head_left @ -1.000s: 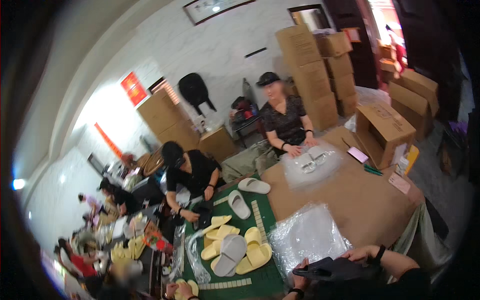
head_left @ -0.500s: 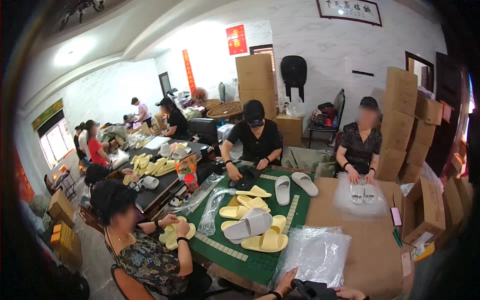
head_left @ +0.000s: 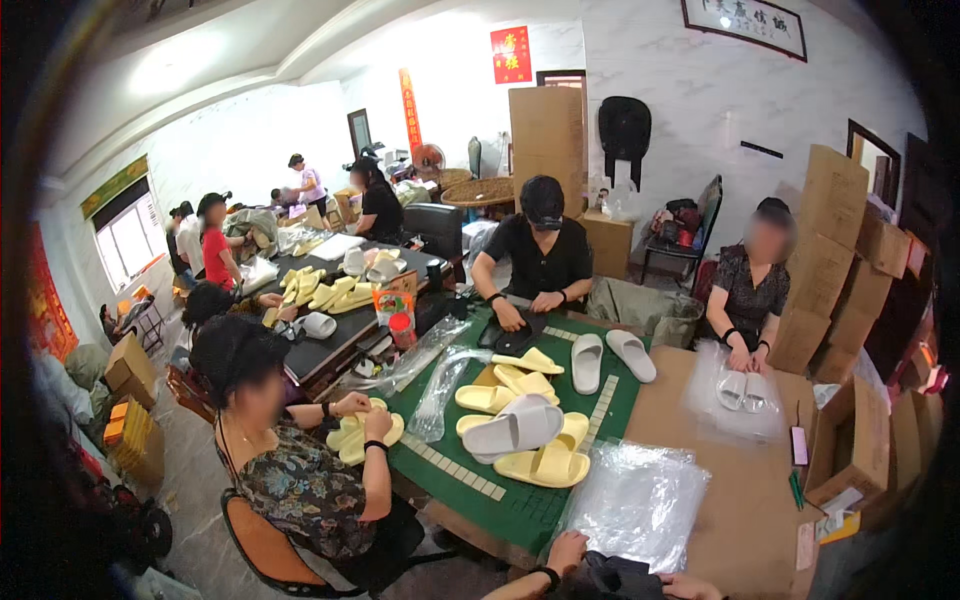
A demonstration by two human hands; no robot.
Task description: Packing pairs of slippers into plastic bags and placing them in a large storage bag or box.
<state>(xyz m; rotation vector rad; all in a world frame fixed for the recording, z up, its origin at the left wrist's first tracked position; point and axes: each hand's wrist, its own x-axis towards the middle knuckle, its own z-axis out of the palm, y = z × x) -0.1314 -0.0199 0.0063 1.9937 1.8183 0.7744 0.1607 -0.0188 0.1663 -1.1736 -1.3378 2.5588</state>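
Note:
At the lower edge, my left hand [head_left: 568, 550] is beside the near edge of a stack of clear plastic bags [head_left: 640, 500]; its fingers are partly hidden and blurred. A black item [head_left: 615, 577] of unclear kind lies between my two hands. Only part of my right hand [head_left: 690, 587] shows at the bottom edge, its fingers against the black item's right side. Beyond the bags, on the green mat [head_left: 450, 505], lie yellow slippers [head_left: 545, 465] with a grey slipper [head_left: 515, 428] on top. A pair of grey slippers [head_left: 588, 362] stands farther back.
Co-workers sit around the table: one at the left handles yellow slippers [head_left: 365, 432], one across a black slipper [head_left: 510, 330], one at the right bagged slippers [head_left: 740, 390]. A pink phone [head_left: 799, 446], green scissors [head_left: 796, 490] and an open carton [head_left: 850, 445] are at the right.
The view has shifted, so the scene sits farther right. My left hand has drawn back from the bags, its outstretched fingers now curled near the black item.

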